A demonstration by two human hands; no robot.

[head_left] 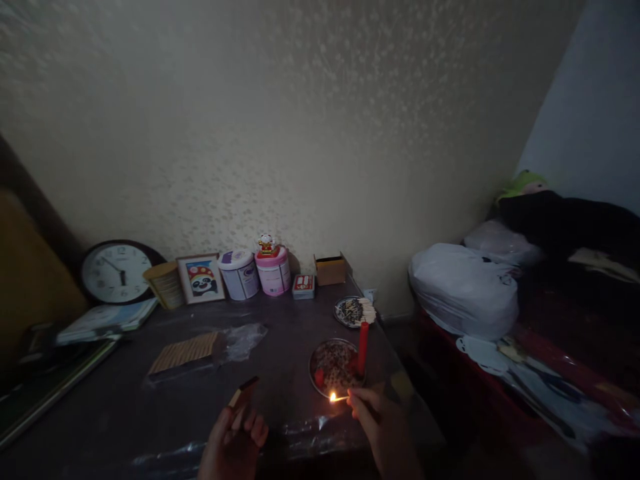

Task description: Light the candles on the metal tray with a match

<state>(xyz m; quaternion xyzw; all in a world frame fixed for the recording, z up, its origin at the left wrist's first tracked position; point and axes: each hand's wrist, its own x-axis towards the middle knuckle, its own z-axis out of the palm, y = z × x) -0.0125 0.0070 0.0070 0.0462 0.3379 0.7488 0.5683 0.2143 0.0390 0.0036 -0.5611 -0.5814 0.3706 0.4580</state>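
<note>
Slender lit match, flat-sided matchbox

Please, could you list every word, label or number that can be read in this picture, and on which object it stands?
"12": top of the round, white-faced clock with dark rim.
"6": bottom of the same clock.
Its other numerals and small lettering: not clear enough to quote.
Too small or blurred: labels on the white-and-purple cylindrical can, pink-and-white cylindrical can and small red-topped rectangular box.
</note>
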